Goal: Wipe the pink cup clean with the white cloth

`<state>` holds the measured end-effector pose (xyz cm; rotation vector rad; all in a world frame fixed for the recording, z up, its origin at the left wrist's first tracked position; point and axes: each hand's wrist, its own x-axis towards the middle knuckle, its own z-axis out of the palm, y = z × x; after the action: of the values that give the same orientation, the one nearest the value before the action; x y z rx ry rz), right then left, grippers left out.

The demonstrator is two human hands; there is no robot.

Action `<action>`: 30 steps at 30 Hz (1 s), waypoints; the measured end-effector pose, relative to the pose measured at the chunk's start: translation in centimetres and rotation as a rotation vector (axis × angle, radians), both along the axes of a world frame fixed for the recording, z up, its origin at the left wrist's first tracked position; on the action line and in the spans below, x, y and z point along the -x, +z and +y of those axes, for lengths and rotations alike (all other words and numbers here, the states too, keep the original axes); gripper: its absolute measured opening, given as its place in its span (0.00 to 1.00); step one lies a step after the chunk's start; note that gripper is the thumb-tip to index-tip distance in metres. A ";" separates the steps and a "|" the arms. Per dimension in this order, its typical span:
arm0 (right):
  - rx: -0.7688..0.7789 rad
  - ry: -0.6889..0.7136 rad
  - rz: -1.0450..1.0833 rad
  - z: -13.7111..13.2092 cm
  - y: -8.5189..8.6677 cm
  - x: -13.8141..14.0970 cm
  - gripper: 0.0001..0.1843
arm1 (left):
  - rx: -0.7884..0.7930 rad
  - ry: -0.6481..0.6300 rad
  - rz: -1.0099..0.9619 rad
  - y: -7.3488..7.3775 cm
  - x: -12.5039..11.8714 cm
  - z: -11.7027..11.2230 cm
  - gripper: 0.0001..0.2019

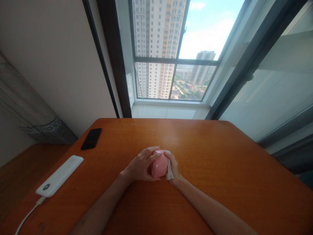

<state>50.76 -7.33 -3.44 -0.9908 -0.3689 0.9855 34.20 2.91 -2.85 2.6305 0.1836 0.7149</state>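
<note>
A small pink rounded object stands on the orange-brown wooden table, near its middle. My left hand wraps its fingers round the object's left side and top. My right hand presses against the object's right side with a white cloth or tissue pinched between palm and object. Both forearms reach in from the bottom edge. What the pink object is cannot be made out.
A black phone lies flat at the table's far left. Nearer, a white power bank with a white cable lies by the left edge. A large window and dark frames stand behind the table.
</note>
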 end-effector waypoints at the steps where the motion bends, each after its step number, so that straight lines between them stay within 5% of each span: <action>1: 0.002 -0.002 0.003 0.0 0.0 0.0 0.19 | 0.018 0.011 0.000 0.1 0.0 -0.1 0.53; 20: 0.024 -0.060 -0.045 0.3 -0.7 -0.3 0.23 | 0.189 0.126 -0.026 0.9 -0.6 -1.3 0.56; 26: -0.002 -0.032 -0.092 -0.1 -0.4 0.3 0.22 | 0.439 0.192 0.018 0.4 -0.9 -1.4 0.43; 30: -0.006 -0.022 -0.086 -0.2 -0.3 0.4 0.22 | 0.455 0.174 -0.001 0.2 -1.0 -1.4 0.41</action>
<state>50.35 -7.57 -3.75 -1.0317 -0.4318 0.9234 35.20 1.50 -2.69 2.1963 0.5162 0.6407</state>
